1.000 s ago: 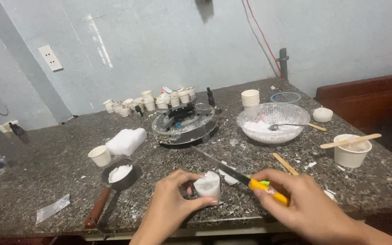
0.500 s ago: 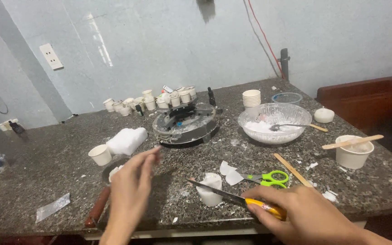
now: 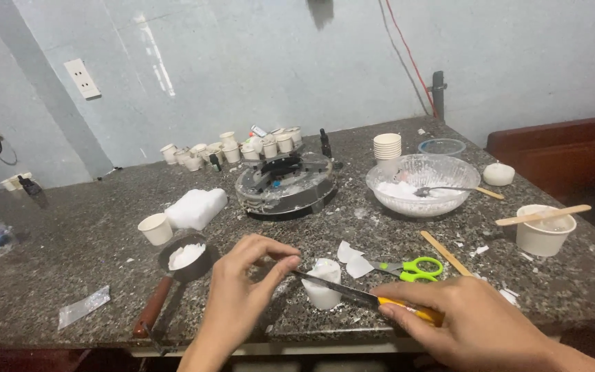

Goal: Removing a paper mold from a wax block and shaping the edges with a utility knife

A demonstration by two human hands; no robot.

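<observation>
Candle (image 3: 323, 292), a small white one partly wrapped in torn paper cup, stands on the dark speckled counter (image 3: 49, 289) near its front edge, between the two hands. Right hand (image 3: 473, 324) is closed around the yellow handle of a knife (image 3: 366, 300), and the blade reaches to the left and lies across the candle, touching its side. Left hand (image 3: 242, 289) is just left of the blade tip; its thumb and fingers are curved toward each other with a small gap, and they pinch nothing that I can see. The fingertips are very close to the candle top, but I cannot tell if they touch it.

Just behind the knife lie some white paper pieces (image 3: 352, 258) and green scissors (image 3: 411, 269), and a flat wooden stick (image 3: 445, 253) lies a little right of these. Left of the left hand is a small metal pan (image 3: 186, 258) with white wax and a red-brown handle, and behind it a paper cup (image 3: 155, 229) and a white block (image 3: 197, 207). Further behind the hands stand a round dark device (image 3: 287, 186), a glass bowl (image 3: 423, 184) with white flakes and a spoon, a stack of cups (image 3: 387, 148) and a row of small white pots (image 3: 232, 148). Well to the right of the right hand is a white cup (image 3: 545, 229) with a stick across its rim.
</observation>
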